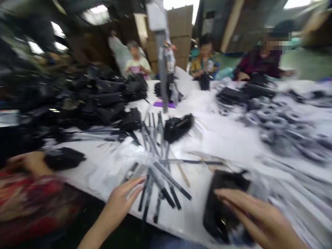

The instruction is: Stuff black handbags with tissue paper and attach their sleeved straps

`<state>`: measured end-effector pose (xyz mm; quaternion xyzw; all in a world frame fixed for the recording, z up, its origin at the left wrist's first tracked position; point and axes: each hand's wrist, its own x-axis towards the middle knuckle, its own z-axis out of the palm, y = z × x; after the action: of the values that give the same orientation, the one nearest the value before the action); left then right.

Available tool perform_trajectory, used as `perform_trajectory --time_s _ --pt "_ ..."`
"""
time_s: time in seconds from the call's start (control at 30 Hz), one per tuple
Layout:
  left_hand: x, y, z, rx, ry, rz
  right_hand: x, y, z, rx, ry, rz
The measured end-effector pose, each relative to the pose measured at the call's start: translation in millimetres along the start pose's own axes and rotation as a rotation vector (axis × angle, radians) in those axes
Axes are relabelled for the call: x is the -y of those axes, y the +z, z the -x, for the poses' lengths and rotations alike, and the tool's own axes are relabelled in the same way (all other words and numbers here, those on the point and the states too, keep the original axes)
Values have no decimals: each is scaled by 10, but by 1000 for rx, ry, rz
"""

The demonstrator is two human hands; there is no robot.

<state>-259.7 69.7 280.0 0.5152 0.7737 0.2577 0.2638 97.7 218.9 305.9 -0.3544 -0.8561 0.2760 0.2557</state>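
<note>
My left hand (123,194) is open, its fingers and thumb stretched toward a fanned pile of black and grey strips (168,180), wrapped partly in clear plastic. Its fingertips are at the pile's left side; whether they touch a strip I cannot tell. On the right, my right hand (249,209) lies with straight fingers over a black bag (211,207), hiding part of it. A shiny metal spot shows on the bag below the fingers. The picture is blurred by motion.
A co-worker's hand (32,162) is beside a black pouch (64,157) at left. Black bags (103,93) are heaped behind it. Grey rolls (275,121) lie at right. A grey post (163,69) stands mid-table. Several people sit across the white table (225,138).
</note>
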Motion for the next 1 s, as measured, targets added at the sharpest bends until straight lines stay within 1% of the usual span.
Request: perform_trajectory --time_s 0.03,0.07,0.13,0.2,0.23,0.27,0.33,0.4,0.47,0.53,0.6,0.7,0.77,0.87,0.93,1.0 --pt "-80 205 50 14 -40 70 -88 -180 217 -38 75 29" --pt "-162 425 95 45 -72 137 -177 -339 400 -92 179 68" --pt "-348 893 193 151 -114 268 -342 -575 703 -225 352 131" --pt "-550 1348 301 265 -145 379 -459 -685 965 -305 472 128" --pt "-643 1552 348 308 -153 425 -496 -689 1086 -301 507 92" --pt "-723 1733 386 336 -154 465 -521 -661 1201 -267 530 39" --pt "-826 2020 437 358 -134 522 -551 -524 1411 -140 545 -85" --pt "-839 2213 479 343 -94 552 -576 -309 1598 -2 543 -194" --pt "-768 2351 541 305 -71 565 -617 -47 1776 88 537 -262" --pt "-640 2476 640 254 -64 579 -680 237 1958 115 529 -290" --pt "-485 2622 767 203 -60 601 -760 523 2138 84 501 -290" --pt "-269 2904 945 140 -23 649 -887 925 2357 -48 405 -264" --pt "-176 3108 1018 109 37 675 -950 1149 2440 -147 336 -247" --pt "-150 3361 1056 44 121 746 -988 1388 2468 -246 288 -265" --pt "-191 3468 1066 -1 138 802 -988 1490 2445 -274 292 -305" --pt "-244 3529 1085 -17 134 840 -983 1561 2412 -278 312 -374"
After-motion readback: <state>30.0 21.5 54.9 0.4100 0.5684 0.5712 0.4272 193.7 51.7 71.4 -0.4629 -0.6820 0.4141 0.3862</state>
